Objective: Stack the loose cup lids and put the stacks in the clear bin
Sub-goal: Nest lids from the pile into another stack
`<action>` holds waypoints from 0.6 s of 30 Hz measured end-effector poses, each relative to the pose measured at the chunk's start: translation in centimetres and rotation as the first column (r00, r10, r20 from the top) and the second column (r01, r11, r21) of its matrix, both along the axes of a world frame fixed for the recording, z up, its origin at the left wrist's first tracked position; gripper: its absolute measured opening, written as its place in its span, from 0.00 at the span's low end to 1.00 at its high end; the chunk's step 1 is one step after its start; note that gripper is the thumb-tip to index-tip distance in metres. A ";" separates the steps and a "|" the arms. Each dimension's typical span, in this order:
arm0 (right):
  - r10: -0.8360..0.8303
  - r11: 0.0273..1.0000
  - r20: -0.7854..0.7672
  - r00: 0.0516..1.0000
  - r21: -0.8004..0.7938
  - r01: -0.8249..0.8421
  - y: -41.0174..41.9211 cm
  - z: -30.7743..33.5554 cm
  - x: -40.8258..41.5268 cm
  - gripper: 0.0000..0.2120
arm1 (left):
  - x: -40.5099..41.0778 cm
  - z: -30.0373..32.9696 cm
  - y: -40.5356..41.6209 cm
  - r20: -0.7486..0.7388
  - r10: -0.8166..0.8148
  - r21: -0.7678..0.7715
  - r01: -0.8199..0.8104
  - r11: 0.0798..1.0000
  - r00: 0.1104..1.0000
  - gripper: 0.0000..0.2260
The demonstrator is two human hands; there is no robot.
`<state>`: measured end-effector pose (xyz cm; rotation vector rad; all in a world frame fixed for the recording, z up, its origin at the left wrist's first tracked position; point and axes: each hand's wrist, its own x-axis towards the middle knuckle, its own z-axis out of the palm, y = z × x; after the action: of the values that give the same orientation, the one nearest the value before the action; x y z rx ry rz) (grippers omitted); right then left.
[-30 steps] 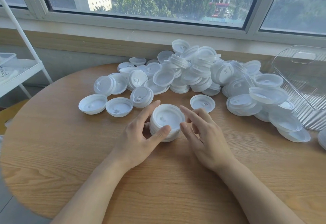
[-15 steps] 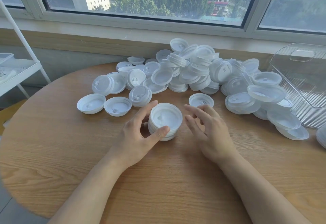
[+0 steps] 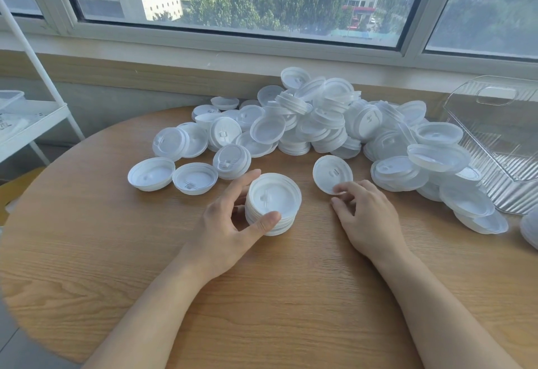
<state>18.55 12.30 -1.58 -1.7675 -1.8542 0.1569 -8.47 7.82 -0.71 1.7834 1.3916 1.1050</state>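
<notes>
A short stack of white cup lids stands on the round wooden table, in front of me. My left hand grips the stack from the left, thumb on its near side and fingers behind it. My right hand has its curled fingertips on the near rim of a single loose lid, thumb just below; that lid is tipped up off the table. Behind lies a big pile of loose lids. The clear bin lies tilted at the far right.
Two upturned lids sit left of the stack. More lids spread in front of the bin. A white shelf rack stands off the table's left side. A window sill and wall run behind the pile.
My right hand has left the stack and moved right and forward to the single lid, which now tilts up. My left hand keeps its hold on the stack.
</notes>
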 end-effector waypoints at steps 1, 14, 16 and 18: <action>0.000 1.000 -0.011 1.000 0.010 0.000 0.0 0.0 0.1 0.07 | 0.0 0.0 0.0 -0.001 0.003 0.001 -0.003 1.000 1.000 0.35; 0.316 0.893 -0.253 0.914 0.404 -0.198 -3.1 3.1 -3.2 0.04 | 0.2 0.1 0.1 0.008 -0.004 0.001 0.004 1.000 1.000 0.36; 0.396 0.875 -0.246 0.885 0.393 -0.282 -3.5 2.8 -3.9 0.04 | 0.2 0.1 0.1 0.008 -0.016 0.007 0.016 1.000 1.000 0.36; 0.445 0.860 -0.231 0.865 0.381 -0.340 -3.6 2.4 -4.3 0.03 | 0.2 0.2 0.1 0.004 -0.029 0.003 0.029 1.000 1.000 0.35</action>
<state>14.25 8.66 0.81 -1.0482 -1.8581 0.2516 -8.28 7.87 -0.48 1.7968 1.3590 1.0949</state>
